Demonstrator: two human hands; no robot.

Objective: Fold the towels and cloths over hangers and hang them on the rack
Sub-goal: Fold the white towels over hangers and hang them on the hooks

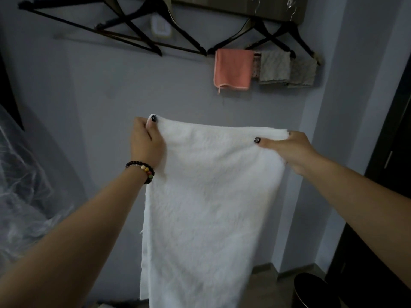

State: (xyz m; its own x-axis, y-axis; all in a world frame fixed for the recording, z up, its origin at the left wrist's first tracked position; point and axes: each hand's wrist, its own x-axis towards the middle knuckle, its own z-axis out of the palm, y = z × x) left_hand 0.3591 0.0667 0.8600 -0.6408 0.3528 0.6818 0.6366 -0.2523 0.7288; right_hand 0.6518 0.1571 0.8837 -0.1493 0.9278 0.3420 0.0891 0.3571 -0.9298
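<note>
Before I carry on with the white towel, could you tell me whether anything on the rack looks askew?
Yes: the empty dark hangers at upper left sit tilted and overlapping, not hanging straight. The pink cloth and grey cloths hang neatly.

white towel (200,196): fluffy matt cloth | pink cloth (233,70): smooth fabric | grey cloths (275,66): rough terry | hangers (142,25): dark wood, metal hooks | plastic sheet (24,174): glossy, crinkled

clear plastic sheeting (24,185) at left, dark bin (311,290) lower right.
</note>
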